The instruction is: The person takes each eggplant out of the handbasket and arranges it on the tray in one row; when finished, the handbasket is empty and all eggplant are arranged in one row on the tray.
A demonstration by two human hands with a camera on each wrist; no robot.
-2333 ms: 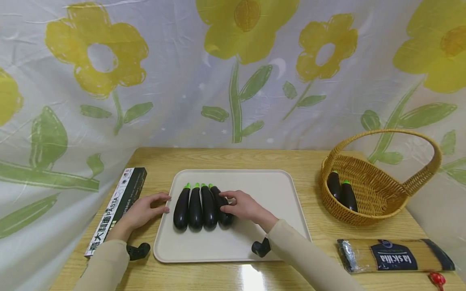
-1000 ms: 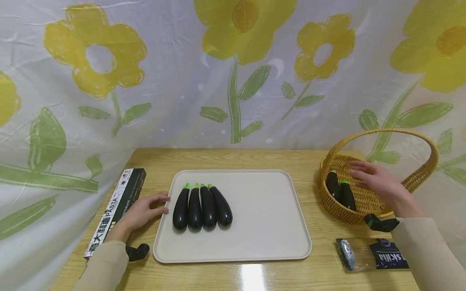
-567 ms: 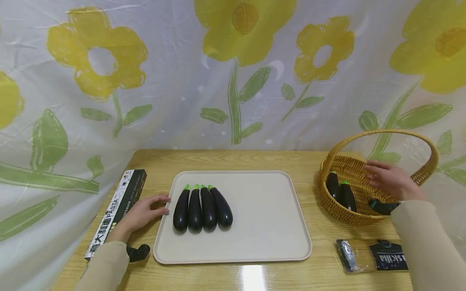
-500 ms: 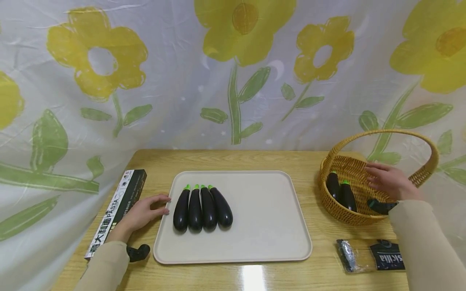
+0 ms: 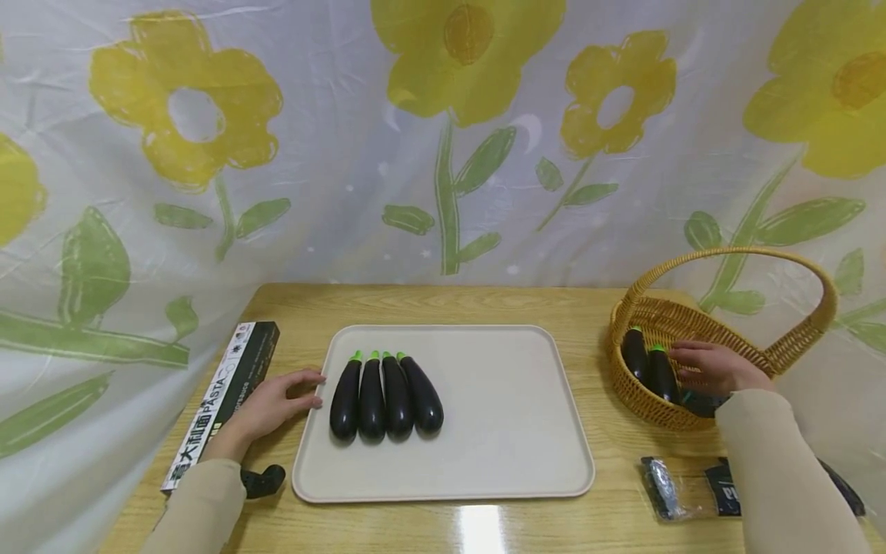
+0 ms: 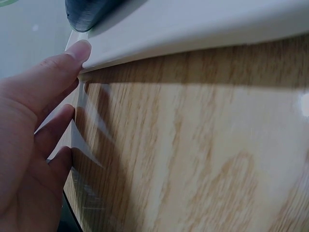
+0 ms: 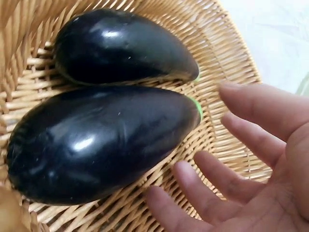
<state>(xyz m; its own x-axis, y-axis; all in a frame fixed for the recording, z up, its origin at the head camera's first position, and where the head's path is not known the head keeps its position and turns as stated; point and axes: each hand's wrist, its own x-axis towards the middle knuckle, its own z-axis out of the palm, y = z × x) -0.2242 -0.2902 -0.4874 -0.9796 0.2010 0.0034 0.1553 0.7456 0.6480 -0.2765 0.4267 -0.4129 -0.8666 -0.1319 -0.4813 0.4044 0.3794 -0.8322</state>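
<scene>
Inside the wicker basket (image 5: 768, 362), two dark eggplants lie side by side: a nearer eggplant (image 7: 101, 145) and a farther eggplant (image 7: 120, 48), both with green tips. My right hand (image 5: 716, 367) reaches into the basket beside the nearer one, its fingers (image 7: 217, 179) spread and holding nothing. Several more eggplants (image 5: 371, 396) lie in a row on the left half of the white tray (image 5: 512, 462). At the tray's left edge rests my left hand (image 5: 280, 400), fingers relaxed, with the thumb (image 6: 79, 50) at the rim.
A pasta box (image 5: 224, 396) lies left of the tray, beside my left forearm. In front of the basket is a clear pasta packet (image 5: 664, 488), partly hidden by my right sleeve (image 5: 782, 469). The basket's tall handle (image 5: 734, 250) arches over its opening.
My right hand left the rightmost eggplant on the tray and went to the basket. In the last half second it moved left and lower, closer to the eggplants. The left hand stayed put.
</scene>
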